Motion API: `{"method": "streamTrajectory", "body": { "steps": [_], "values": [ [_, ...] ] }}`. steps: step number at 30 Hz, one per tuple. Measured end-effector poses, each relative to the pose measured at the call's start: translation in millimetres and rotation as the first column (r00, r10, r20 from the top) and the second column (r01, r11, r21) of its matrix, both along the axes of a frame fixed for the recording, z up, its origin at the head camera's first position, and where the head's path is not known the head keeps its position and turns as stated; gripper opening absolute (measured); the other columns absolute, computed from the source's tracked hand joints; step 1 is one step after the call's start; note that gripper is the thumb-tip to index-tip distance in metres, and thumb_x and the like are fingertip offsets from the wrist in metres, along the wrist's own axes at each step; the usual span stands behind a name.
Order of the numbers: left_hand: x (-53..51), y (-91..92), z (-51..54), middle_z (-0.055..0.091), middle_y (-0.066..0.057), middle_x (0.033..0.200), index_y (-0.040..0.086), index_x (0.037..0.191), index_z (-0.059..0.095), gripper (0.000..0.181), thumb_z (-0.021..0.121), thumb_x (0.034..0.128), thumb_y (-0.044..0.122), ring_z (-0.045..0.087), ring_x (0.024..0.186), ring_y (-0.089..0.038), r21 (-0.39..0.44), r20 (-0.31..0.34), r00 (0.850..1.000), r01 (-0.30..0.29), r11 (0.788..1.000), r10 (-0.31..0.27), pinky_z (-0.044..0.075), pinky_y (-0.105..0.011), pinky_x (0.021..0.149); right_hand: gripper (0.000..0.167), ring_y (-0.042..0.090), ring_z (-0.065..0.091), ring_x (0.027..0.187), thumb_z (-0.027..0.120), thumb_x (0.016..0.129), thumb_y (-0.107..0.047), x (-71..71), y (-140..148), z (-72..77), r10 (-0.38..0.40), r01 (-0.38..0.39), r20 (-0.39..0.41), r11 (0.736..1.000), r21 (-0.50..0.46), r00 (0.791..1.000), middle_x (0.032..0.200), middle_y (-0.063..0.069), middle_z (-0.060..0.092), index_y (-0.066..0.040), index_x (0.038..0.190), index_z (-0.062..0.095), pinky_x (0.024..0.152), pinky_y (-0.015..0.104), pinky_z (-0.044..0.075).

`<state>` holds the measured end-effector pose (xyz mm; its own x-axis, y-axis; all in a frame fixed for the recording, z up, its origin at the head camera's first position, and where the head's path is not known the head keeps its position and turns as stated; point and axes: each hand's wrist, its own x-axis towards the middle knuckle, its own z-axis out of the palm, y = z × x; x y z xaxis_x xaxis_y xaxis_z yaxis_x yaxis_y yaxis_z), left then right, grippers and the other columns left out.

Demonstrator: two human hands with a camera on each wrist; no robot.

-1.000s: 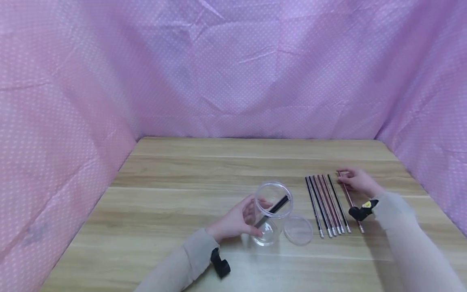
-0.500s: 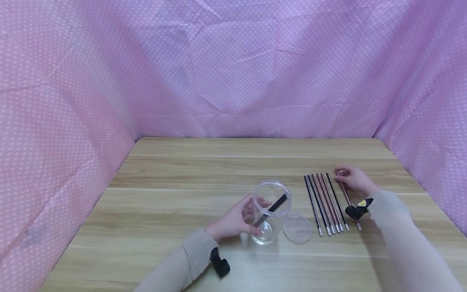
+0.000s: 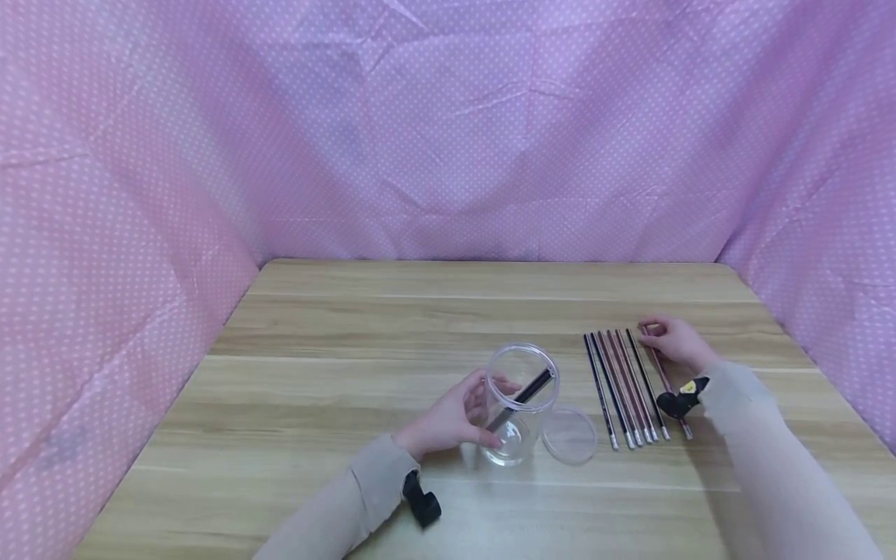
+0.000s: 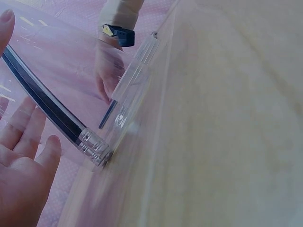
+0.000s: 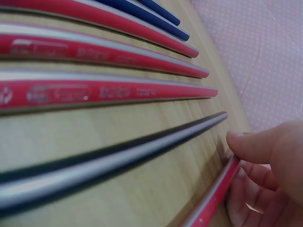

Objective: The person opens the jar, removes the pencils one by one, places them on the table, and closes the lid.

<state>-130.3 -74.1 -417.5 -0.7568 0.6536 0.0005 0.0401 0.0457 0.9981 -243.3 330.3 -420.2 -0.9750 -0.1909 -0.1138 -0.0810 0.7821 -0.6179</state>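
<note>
My left hand (image 3: 448, 416) holds a clear plastic jar (image 3: 521, 424) upright, thumb on the near side and fingers curved round the back. Inside the jar several dark pencils (image 3: 521, 398) lean to the right; in the left wrist view their silver ends (image 4: 94, 146) sit at the jar's bottom. At the right, my right hand (image 3: 679, 342) pinches the far end of a red pencil (image 5: 215, 196) between thumb and fingers. That pencil lies apart from a row of striped red and dark pencils (image 3: 626, 389); the nearest one in the row is dark (image 5: 109, 163).
A clear round lid (image 3: 569, 437) lies flat on the wooden table (image 3: 336, 389), between the jar and the pencil row. Pink dotted cloth (image 3: 448, 140) hangs behind the table and at its sides.
My right hand and the red pencil in it have shifted slightly left, toward the row. My left hand stays on the jar. The head view has tilted a little.
</note>
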Motion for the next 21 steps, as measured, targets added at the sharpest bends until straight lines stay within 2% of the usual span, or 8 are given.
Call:
{"method": "streamTrajectory", "body": {
  "steps": [6,8,15,21],
  "values": [
    [0.7,0.4,-0.3,0.048,-0.004,0.143,0.008,0.137,0.038,0.081,0.074,0.0667,-0.009,0.04,0.135,-0.019,0.001,0.006,1.0,0.003,1.0,-0.003,0.026,-0.04,0.117,0.043,0.037,0.062,0.089,0.058,0.091,-0.009,0.7,-1.4,0.1,0.002,-0.002,-0.006,1.0,0.013,1.0,0.105,0.036,0.059,0.015,0.125,0.045,0.079,0.044,0.055],
    [0.8,0.1,-0.7,0.048,-0.004,0.143,0.007,0.137,0.037,0.081,0.073,0.0668,-0.01,0.04,0.136,-0.02,0.009,0.019,1.0,0.005,1.0,-0.005,0.025,-0.04,0.117,0.043,0.038,0.062,0.089,0.058,0.091,-0.008,1.1,-2.4,-0.1,0.007,-0.007,-0.009,1.0,0.009,1.0,0.105,0.036,0.059,0.016,0.124,0.045,0.079,0.045,0.055],
    [-0.1,-0.1,-2.1,0.049,0.0,0.142,0.01,0.136,0.039,0.079,0.075,0.0673,-0.006,0.04,0.135,-0.018,-0.006,-0.016,1.0,0.006,1.0,-0.006,0.025,-0.043,0.117,0.041,0.041,0.061,0.092,0.057,0.09,-0.007,1.9,-4.1,-1.2,0.008,-0.008,-0.025,1.0,0.018,1.0,0.105,0.035,0.059,0.015,0.123,0.047,0.08,0.047,0.054],
    [0.5,0.4,-1.7,0.048,-0.001,0.143,0.008,0.137,0.038,0.081,0.074,0.0666,-0.009,0.039,0.136,-0.018,0.012,0.013,1.0,0.005,1.0,-0.005,0.025,-0.041,0.117,0.04,0.037,0.062,0.088,0.059,0.089,-0.006,4.2,-6.5,-0.7,0.002,-0.002,-0.027,1.0,0.02,1.0,0.101,0.033,0.061,0.015,0.121,0.047,0.077,0.043,0.054]
  ]
}}
